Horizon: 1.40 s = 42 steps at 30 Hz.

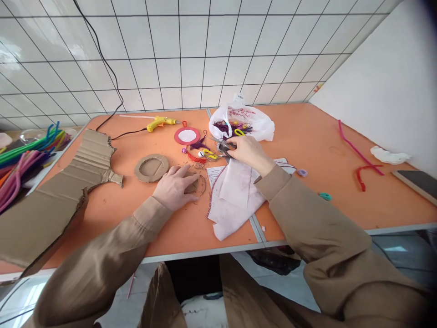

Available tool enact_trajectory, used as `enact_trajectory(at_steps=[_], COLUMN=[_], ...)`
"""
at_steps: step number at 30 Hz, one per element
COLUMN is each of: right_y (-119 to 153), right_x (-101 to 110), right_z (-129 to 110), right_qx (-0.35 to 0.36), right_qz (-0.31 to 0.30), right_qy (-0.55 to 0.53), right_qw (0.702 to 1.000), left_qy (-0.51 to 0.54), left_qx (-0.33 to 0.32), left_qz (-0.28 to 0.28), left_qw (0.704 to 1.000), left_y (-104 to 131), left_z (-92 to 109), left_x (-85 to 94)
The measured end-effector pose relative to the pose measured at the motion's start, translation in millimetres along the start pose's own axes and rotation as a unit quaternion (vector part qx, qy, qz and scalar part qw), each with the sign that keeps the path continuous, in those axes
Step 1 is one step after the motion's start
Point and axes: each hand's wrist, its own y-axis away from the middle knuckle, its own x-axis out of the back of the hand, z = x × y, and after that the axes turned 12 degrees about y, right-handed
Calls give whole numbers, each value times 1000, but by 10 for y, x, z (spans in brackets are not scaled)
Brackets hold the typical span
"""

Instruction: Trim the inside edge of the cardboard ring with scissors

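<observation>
My left hand (175, 187) lies palm down with its fingers spread, over a small cardboard piece (193, 183) and dark scraps of thread. Just left of it lies a cardboard ring (151, 167). My right hand (248, 154) reaches to the front of the plastic bag, its fingertips closed on a small pair of scissors (224, 146) with dark handles. Beneath the right wrist is a crumpled pale cloth (235, 189) with a stitched edge. Between the hands and the wall sit a red-rimmed round disc (187, 135), a purple tassel (198, 144) and a red tassel (196, 157).
A white plastic bag (261, 123) holds dark threads. Behind the ring is a yellow glue gun (160, 123) with a cord. A large torn cardboard sheet (58, 196) covers the left side. On the right are pipe cleaners (358, 148), a teal item (325, 196) and a phone-like slab (418, 184).
</observation>
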Motion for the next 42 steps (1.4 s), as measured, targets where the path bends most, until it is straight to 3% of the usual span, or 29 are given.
enact_trajectory(at_steps=[4,10,17,20,23,24,29,32,35,42], right_y=[0,-17,-69,-92,-114,-118,-106,-92,-86,-78], right_x=[-11,-23,-93,-143,-171,-173,-138,-112,-86,8], right_z=[5,34,62,61,49,43,11,2,0,24], right_qx=[-7,-1,9,20,14,6,-30,-23,-23,-3], right_qz=[8,28,36,33,38,40,54,54,35,-56], right_qy=[6,20,25,21,14,12,19,33,43,40], right_qw=[1000,999,999,999,999,999,998,998,998,998], left_qy=[9,20,33,21,22,27,50,30,0,-26], left_qx=[0,-59,-10,26,8,-20,-240,-304,-304,-331], left_qz=[20,147,233,213,197,191,42,-11,-6,58], left_qw=[1000,987,972,976,980,981,969,952,953,942], left_y=[-120,-164,-170,-176,-123,-87,152,222,197,79], left_z=[-150,-221,-283,-233,-73,8,516,715,757,620], left_x=[-74,-114,30,68,12,-28,-312,-467,-556,-611])
